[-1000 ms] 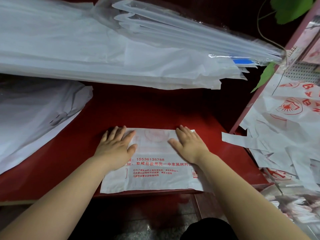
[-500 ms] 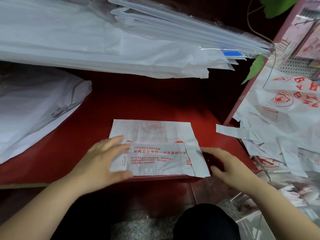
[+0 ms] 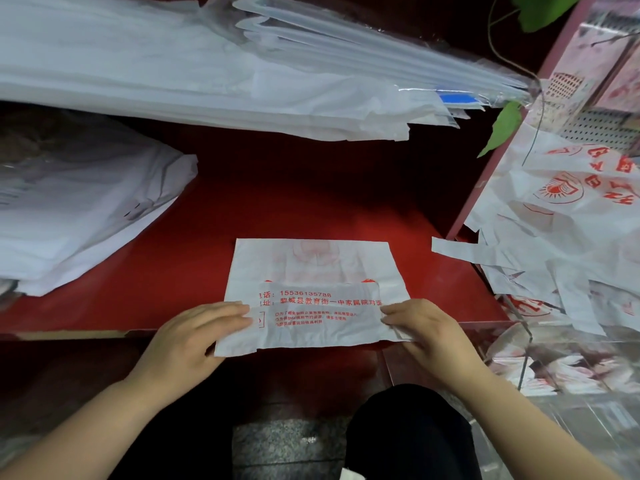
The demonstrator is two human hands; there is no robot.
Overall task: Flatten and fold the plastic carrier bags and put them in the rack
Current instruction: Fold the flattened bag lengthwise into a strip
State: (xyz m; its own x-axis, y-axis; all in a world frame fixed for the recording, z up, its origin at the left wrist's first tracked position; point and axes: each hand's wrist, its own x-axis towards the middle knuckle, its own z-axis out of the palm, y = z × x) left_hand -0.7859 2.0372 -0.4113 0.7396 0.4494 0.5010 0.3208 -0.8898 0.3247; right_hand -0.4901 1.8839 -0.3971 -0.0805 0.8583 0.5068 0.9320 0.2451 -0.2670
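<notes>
Now lying flat on red glossy counter [image 3: 311, 195], near front edge overhanging: white plastic carrier bag w/ red print [image 3: 311, 271], btwn both hands. L hand [image 3: 194, 341] pinching near-left edge, fingers on top; R hand [image 3: 426, 330] pinching near-right edge.

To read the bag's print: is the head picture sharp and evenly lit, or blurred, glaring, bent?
Head view: print on the folded bag is sharp at centre, small lines hard to read; the bag stack above bows from wide-angle distortion; glare on its clear wrapping; bottom dim.
</notes>
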